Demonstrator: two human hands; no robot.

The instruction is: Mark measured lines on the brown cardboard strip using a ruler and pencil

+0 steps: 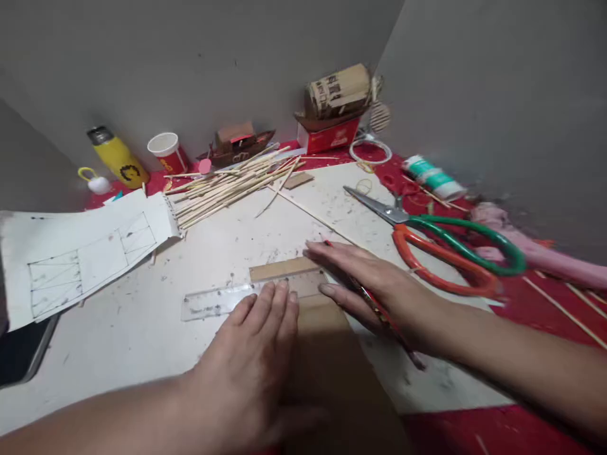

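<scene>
A clear plastic ruler [218, 301] lies across a piece of brown cardboard [341, 373], with a cardboard strip showing beyond its far edge. My left hand [251, 360] rests flat, its fingertips pressing on the ruler's near edge. A thin dark red pencil [379, 309] is tucked in my right hand [379, 284], between thumb and fingers. The fingertips of that hand touch the right end of the ruler and the cardboard. Just beyond my right hand lie large scissors [403, 221] with one green and one orange handle, blades apart.
A pile of thin wooden sticks [237, 186] lies at the back. On the left are a paper with drawn frames [99, 246] and a phone [28, 347]. A yellow bottle [118, 158], red-white cup [168, 155], model boat [239, 145] and red box [329, 136] line the wall.
</scene>
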